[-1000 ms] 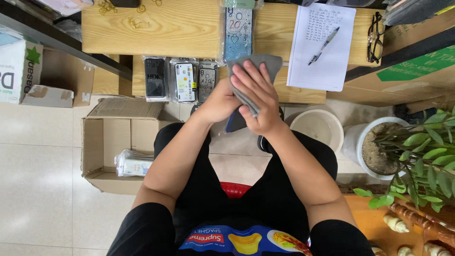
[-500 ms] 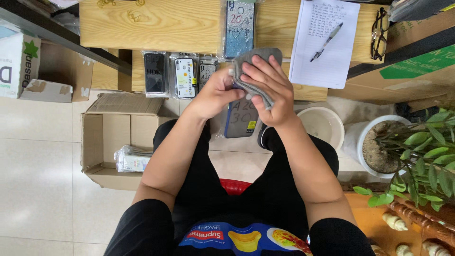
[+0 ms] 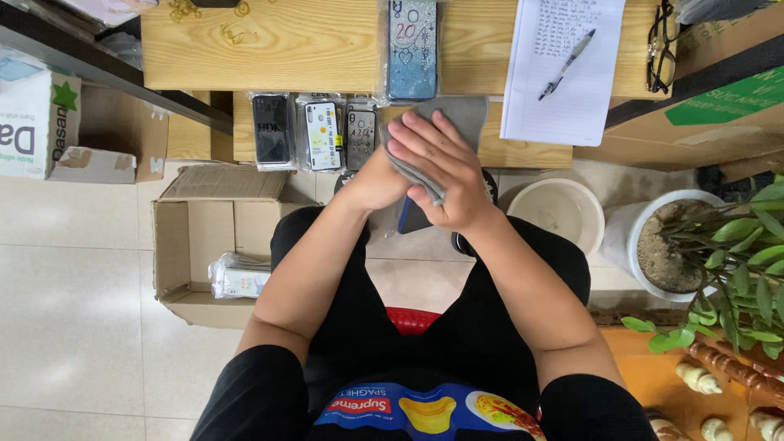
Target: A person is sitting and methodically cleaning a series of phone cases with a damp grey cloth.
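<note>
My right hand [image 3: 445, 171] presses a grey cloth [image 3: 464, 121] flat over a dark phone case [image 3: 411, 219], with its fingers spread across the cloth. My left hand [image 3: 369, 181] holds the case from underneath and is mostly covered by the right hand. Only the case's lower edge shows below my palms. Both hands are above my lap, just in front of the low wooden bench [image 3: 286, 45].
Three bagged phone cases [image 3: 320, 135] and a glittery blue one [image 3: 412, 49] lie on the bench, with a written sheet and pen [image 3: 563, 69] and glasses [image 3: 660, 51]. An open cardboard box [image 3: 192, 245] stands left. A white bucket [image 3: 563, 214] and potted plant [image 3: 674, 249] stand right.
My right hand has slid the cloth over the case, its fingers shifting a little. Both hands have stayed in about the same spot by the bench.
</note>
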